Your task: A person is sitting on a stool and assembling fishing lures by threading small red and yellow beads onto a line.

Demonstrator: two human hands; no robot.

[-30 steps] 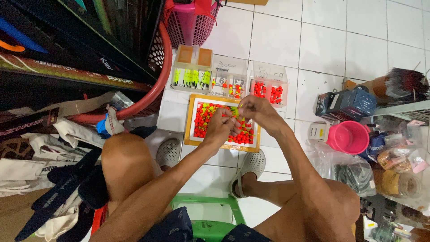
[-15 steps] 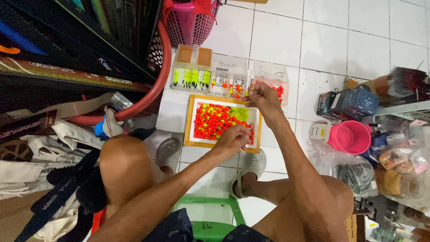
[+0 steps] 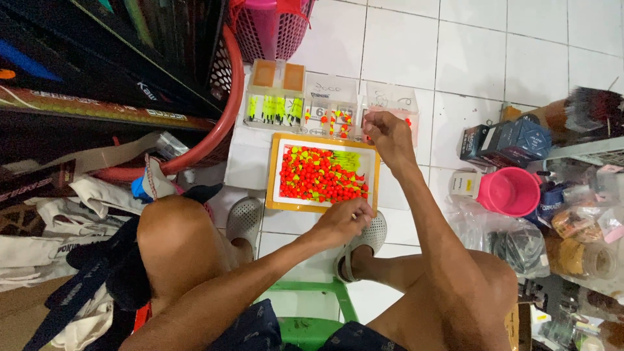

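Note:
A white tray with an orange rim (image 3: 273, 170) lies on the floor tiles between my feet, filled with small red and yellow-green floats (image 3: 318, 177). My left hand (image 3: 344, 221) rests on the tray's near rim with its fingers curled over the edge. My right hand (image 3: 387, 133) reaches past the tray's far right corner, fingers pinched together over a clear plastic box (image 3: 411, 107) that holds a few red floats. What sits between those fingertips is hidden. Two more clear boxes, one with yellow-green floats (image 3: 276, 107) and one with mixed pieces (image 3: 330, 110), stand in the same row.
I sit on a green stool (image 3: 305, 305) in grey clogs (image 3: 244, 221). A red hoop and dark racks (image 3: 221, 130) crowd the left, with bags below. A pink basket (image 3: 270, 26) stands behind. A pink cup (image 3: 510, 192), dark cartons (image 3: 504, 140) and jars fill the right.
My right hand left the tray and moved up and right to the far clear box. My left hand drew back from the floats to the tray's near rim.

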